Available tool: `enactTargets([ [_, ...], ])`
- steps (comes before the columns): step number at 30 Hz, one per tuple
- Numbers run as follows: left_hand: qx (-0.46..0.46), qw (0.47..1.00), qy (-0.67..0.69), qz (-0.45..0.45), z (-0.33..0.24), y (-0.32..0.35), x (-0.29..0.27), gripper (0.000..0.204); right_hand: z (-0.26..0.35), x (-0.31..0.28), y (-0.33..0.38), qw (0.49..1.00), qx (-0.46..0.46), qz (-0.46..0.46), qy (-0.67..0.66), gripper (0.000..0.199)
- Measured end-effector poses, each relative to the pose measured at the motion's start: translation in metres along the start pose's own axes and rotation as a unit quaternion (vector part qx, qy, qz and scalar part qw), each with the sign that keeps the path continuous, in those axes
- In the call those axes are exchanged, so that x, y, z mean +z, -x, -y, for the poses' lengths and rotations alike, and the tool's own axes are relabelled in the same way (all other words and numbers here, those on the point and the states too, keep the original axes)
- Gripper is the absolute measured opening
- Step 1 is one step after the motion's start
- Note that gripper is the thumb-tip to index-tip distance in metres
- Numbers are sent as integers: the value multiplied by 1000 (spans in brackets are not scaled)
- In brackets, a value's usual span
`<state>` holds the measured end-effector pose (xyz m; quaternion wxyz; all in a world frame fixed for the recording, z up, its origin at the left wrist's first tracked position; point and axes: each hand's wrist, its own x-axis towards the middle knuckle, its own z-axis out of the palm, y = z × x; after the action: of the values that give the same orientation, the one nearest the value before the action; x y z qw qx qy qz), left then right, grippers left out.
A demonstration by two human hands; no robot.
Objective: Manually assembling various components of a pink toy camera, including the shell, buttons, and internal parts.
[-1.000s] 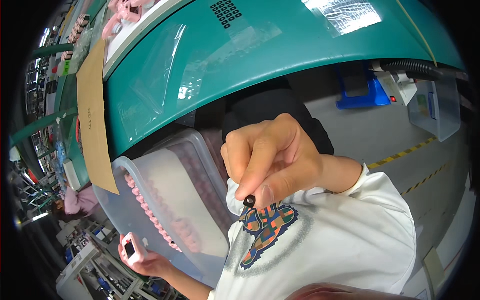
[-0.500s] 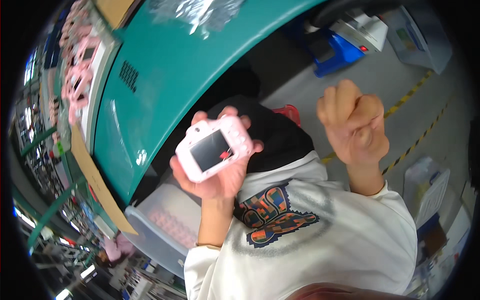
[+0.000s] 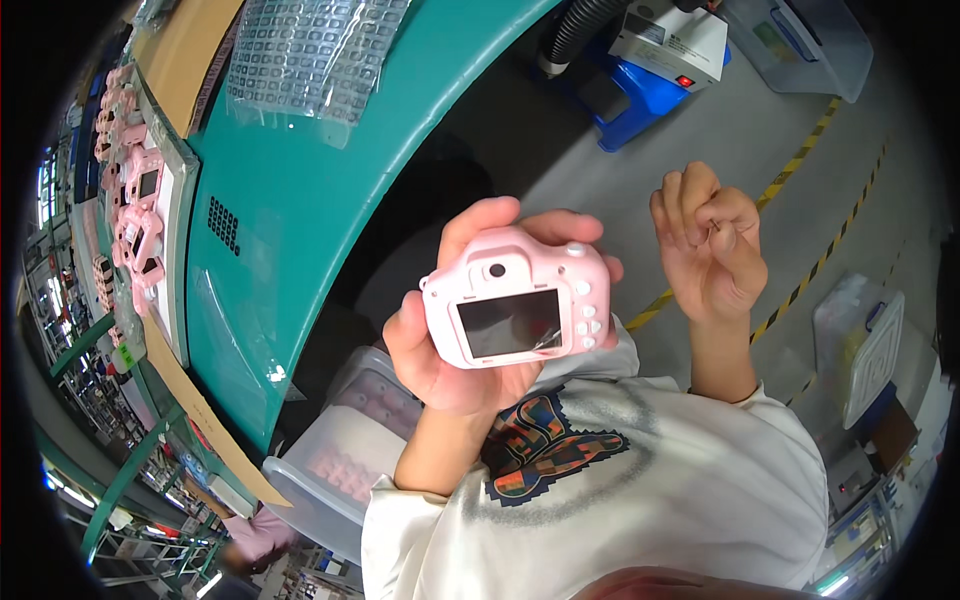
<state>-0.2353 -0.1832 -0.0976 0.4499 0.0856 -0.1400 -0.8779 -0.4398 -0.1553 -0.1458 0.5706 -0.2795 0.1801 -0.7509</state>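
A pink toy camera [image 3: 512, 322] lies in my left hand [image 3: 455, 385], its dark screen and small white buttons turned up toward me. My left fingers wrap around its far edge and sides, with the thumb at the left side. A shiny line shows at the lower right of the screen. Off to the right and apart from the camera, my right hand [image 3: 710, 245] is raised with its fingers curled and the thumb and fingertips pinched together. What that pinch holds, if anything, is too small to make out.
A green table [image 3: 250, 290] curves along the left, bearing a sheet of small clear-and-grey pieces [image 3: 310, 60]. Several pink camera bodies [image 3: 140, 235] sit beyond it. Below stands a clear bin [image 3: 330, 500]. A blue stool [image 3: 650, 105] carries a white box-shaped device [image 3: 672, 45].
My left hand has brought the camera to the right and closer, turning it more level. A red spot on its screen no longer shows. My right hand stays raised, fingers slightly less bunched.
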Motion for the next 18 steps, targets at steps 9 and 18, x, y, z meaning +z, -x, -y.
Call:
enactTargets([
  [9,-8,995,37,-93,5,-12,0,68,0,-4,-3,1000,8,-15,9,20],
  [18,-121,903,-119,-396,43,-122,-129,35,-6,-1,1,999,14,-31,-9,19],
])
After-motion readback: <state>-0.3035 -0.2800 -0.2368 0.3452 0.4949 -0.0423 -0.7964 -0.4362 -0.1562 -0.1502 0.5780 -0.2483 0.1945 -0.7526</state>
